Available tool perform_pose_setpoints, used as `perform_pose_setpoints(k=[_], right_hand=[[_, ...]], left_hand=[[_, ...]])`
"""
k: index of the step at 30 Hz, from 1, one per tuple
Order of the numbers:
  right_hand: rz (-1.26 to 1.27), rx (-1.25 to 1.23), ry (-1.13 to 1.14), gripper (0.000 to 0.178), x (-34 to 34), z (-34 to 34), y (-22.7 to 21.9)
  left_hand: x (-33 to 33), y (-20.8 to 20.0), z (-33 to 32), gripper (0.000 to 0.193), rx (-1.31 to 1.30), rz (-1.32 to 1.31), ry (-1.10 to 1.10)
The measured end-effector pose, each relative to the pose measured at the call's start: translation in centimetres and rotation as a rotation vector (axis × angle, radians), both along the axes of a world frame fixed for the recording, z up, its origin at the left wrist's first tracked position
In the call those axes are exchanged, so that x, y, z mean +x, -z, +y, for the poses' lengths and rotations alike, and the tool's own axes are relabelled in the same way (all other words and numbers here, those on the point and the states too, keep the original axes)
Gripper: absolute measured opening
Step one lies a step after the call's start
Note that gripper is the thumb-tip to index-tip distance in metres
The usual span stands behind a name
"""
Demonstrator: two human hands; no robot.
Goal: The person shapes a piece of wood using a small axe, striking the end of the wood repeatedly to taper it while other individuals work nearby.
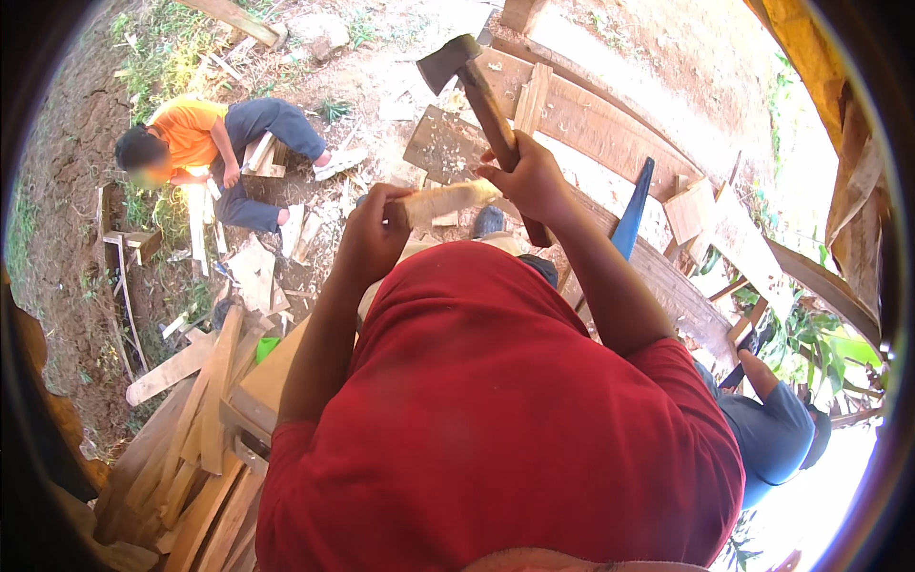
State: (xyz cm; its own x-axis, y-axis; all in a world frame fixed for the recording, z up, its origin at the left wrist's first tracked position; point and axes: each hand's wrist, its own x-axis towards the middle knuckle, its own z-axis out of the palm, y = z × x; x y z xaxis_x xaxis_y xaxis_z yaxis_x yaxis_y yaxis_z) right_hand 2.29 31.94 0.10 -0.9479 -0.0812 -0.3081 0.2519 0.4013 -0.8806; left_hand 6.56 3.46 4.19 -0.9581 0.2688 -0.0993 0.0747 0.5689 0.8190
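Now, right hand (532, 181) curled round hatchet (487, 110), left hand (375, 229) round pale wood piece (448, 200).

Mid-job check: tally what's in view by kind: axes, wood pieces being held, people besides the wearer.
Axe: 1, gripped in the right hand
Held piece of wood: 1, in the left hand
Other people: 2, one person in an orange top and one person in a blue top
Total: 4
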Motion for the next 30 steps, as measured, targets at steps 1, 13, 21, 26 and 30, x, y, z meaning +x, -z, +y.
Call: perform_pose_setpoints(k=[1, 13, 21, 26, 30], right_hand=[[-0.019, 0.026, 0.002, 0.041, 0.1, -0.1, 0.7], [-0.159, 0.341, -0.118, 0.042, 2.7, 0.7, 5.1], [-0.135, 0.208, -0.068, 0.04, 2.3, -1.9, 6.3], [-0.154, 0.171, -0.056, 0.038, 2.0, -3.4, 9.3], [-0.12, 0.191, -0.056, 0.036, 0.9, -3.5, 7.7]], left_hand=[[-0.7, 1.1, 0.2, 0.021, -0.037, -0.013, -0.013], [-9.3, 13.5, 1.3, 0.026, -0.52, 0.054, -0.025], [-10.4, 12.1, 2.4, 0.029, -0.771, -0.04, 0.059], [-10.7, 12.5, 2.2, 0.032, -0.784, -0.003, 0.074], [-11.1, 12.3, 1.8, 0.033, -0.795, -0.051, 0.05]])
